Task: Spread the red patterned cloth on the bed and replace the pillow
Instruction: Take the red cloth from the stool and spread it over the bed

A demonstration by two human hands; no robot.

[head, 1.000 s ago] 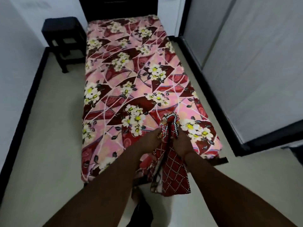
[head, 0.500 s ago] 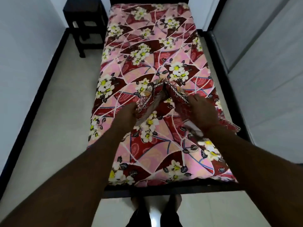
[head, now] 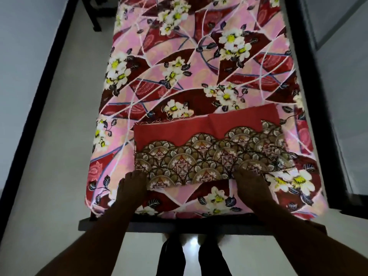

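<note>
Pinning the soft, light, folded red patterned cloth [head: 207, 150] near the bed's [head: 179, 226] foot edge, both hands rest flat, fingers together; take hold at its near corners.

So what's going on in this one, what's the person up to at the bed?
A person stands at the foot of a bed covered by a pink floral sheet. A red patterned cloth, folded into a wide band, lies across the near end of the mattress. The left hand is at its near left corner and the right hand rests on its near edge further right. The cloth covers only a small part of the bed, so spreading is not yet done. No pillow is in view.
</note>
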